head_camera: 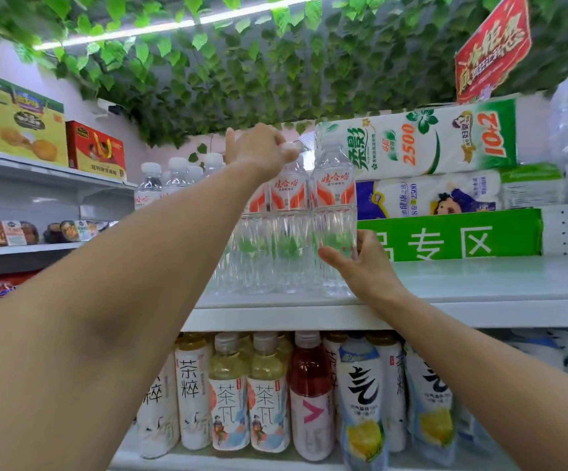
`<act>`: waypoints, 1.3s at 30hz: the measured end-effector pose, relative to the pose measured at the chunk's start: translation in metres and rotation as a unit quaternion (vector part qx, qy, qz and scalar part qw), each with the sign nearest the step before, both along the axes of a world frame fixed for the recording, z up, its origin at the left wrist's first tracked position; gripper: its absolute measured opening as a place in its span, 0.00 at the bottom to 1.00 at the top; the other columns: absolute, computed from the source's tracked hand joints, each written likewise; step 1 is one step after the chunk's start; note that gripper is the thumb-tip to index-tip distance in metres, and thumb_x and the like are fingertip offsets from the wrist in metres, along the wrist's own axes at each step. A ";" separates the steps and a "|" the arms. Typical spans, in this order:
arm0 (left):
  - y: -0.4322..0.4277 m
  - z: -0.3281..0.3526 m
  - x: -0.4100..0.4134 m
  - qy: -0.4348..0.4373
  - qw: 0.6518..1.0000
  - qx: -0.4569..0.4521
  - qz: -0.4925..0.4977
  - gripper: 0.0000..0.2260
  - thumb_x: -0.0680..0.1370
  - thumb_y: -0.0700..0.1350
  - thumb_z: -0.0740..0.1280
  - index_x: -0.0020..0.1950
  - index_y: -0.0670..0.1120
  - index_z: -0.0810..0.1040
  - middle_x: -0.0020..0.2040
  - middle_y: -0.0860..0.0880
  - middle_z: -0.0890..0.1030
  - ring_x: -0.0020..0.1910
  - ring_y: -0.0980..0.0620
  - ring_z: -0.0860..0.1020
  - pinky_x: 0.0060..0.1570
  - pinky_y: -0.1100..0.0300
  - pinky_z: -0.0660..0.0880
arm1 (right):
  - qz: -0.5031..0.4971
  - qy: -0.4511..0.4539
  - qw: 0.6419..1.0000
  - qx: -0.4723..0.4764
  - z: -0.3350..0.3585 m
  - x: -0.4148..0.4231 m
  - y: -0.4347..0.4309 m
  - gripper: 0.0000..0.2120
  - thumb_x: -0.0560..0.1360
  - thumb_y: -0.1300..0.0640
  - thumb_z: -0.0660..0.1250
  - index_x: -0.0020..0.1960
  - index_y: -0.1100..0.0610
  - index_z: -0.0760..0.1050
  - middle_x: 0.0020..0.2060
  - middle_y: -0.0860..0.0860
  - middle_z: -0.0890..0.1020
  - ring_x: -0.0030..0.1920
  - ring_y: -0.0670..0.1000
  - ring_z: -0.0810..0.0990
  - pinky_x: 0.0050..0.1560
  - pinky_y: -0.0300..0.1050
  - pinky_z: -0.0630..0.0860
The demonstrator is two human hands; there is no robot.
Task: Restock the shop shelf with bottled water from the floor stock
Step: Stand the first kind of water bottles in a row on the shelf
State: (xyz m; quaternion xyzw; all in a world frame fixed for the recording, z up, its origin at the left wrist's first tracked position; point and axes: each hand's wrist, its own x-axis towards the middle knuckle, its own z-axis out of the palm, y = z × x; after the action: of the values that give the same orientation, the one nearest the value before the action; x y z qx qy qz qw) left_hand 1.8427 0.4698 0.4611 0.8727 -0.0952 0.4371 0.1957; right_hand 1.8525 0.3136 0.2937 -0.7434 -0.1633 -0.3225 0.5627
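Water bottle (pixel 288 212) pinched at the cap from above by left hand (pixel 258 149), fingers curled down over the top. Upright on top shelf (pixel 479 287), middle of the front row. Right hand (pixel 365 266) laid against the lower body of end bottle (pixel 334 198) just to the right, thumb across the front, fingers fairly straight up its right side, wrist over the shelf edge. Both bottles side by side and touching, red-and-white labels facing out, clear ribbed bodies below. Another front bottle (pixel 257 253) to the left, partly hidden behind the left wrist. Further back and left on the same shelf, rear water bottles (pixel 150 185), white caps showing.

To the right of the row, green sign (pixel 452 237) with white characters standing along the shelf, tissue packs (pixel 428 147) stacked behind it. One level down, tea bottles (pixel 229 392), red drink (pixel 309 396) and lemon drinks (pixel 364 406) packed shoulder to shoulder. On the side shelving to the left, yellow carton (pixel 24 120) beside red carton (pixel 95 151), wrapped snacks (pixel 4 232) one shelf lower. Overhead, hanging leaves (pixel 241 62) and red banner (pixel 493 45).
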 end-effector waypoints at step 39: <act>0.009 -0.190 0.021 -0.041 0.996 -0.032 -0.069 0.46 0.76 0.60 0.68 0.80 0.54 0.37 0.77 0.50 0.26 0.76 0.49 0.28 0.77 0.45 0.40 | 0.023 0.028 0.998 -0.043 0.010 -0.001 0.002 0.16 0.78 0.54 0.69 0.64 0.49 0.71 0.51 0.42 0.77 0.55 0.45 0.74 0.57 0.43 0.66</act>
State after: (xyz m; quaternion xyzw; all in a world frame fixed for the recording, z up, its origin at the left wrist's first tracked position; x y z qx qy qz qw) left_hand 1.8641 0.4787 0.2714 0.8386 -0.1491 0.4609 0.2491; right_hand 1.8511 0.3159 0.3037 -0.7714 -0.1785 -0.2811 0.5423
